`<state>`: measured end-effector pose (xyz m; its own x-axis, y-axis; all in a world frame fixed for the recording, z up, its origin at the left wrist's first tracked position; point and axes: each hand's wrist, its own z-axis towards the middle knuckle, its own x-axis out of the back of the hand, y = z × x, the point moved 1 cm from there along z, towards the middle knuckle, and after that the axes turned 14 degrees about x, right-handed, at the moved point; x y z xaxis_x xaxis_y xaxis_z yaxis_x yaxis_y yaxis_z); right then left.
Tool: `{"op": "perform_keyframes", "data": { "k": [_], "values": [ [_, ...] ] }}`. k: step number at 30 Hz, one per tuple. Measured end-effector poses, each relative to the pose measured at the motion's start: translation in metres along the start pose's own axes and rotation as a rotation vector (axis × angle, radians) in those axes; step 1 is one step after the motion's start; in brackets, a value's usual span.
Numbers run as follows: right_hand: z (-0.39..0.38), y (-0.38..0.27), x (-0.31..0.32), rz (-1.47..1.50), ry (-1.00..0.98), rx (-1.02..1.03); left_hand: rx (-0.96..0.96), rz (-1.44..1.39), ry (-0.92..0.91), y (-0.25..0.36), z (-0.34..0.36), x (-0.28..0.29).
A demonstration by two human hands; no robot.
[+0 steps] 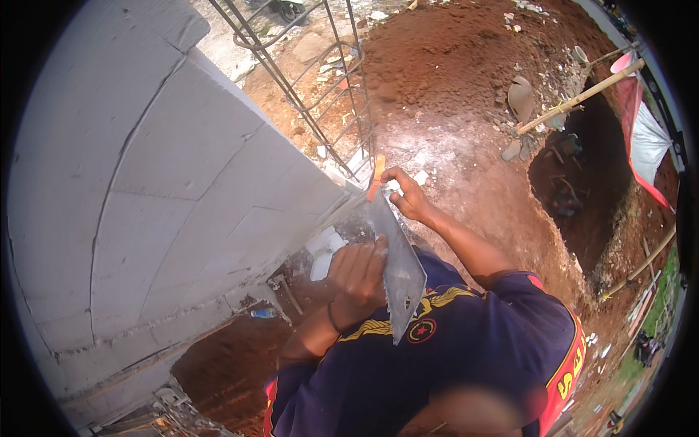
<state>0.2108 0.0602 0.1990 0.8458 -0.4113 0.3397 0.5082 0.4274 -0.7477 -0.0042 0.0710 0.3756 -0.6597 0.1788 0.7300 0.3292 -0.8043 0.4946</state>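
A hand saw point(399, 273) with a grey, dusty blade and an orange handle point(378, 175) stands in front of my chest. Its handle points away and its broad, slanted end, with a small hole, is near me. My left hand point(358, 275) is closed, fingertips at the toothed left edge of the blade; the palm side is hidden. Beside the handle, my right hand point(410, 195) has curled fingers, the index fingertip at the orange part and the thumb close to the blade's back edge.
A pale block wall point(167, 175) rises on the left, with a rebar cage point(320, 87) at its far end. White block pieces point(324, 251) lie at its foot. To the right a deep pit point(579, 182) opens in red soil, with a bamboo pole point(582, 96) by its edge.
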Motion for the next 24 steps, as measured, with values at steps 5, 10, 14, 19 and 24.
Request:
{"op": "perform_keyframes", "data": {
  "k": [5,10,14,19,24],
  "values": [
    [0.011,-0.043,-0.002,0.104,0.091,0.099,-0.007,-0.016,0.027,-0.001,0.0,-0.004],
    [0.018,-0.071,-0.005,0.246,0.139,0.027,0.242,-0.148,-0.061,0.001,0.002,-0.009],
    [0.023,-0.07,-0.002,0.034,0.235,-0.124,0.513,-0.184,-0.176,0.01,0.01,0.009],
    [0.023,-0.069,0.007,-0.361,0.061,-0.107,0.087,0.17,0.009,-0.007,0.048,0.026],
    [0.019,-0.085,0.019,-0.492,-0.188,0.01,0.119,0.537,-0.356,-0.071,0.05,-0.016]
  ]
}}
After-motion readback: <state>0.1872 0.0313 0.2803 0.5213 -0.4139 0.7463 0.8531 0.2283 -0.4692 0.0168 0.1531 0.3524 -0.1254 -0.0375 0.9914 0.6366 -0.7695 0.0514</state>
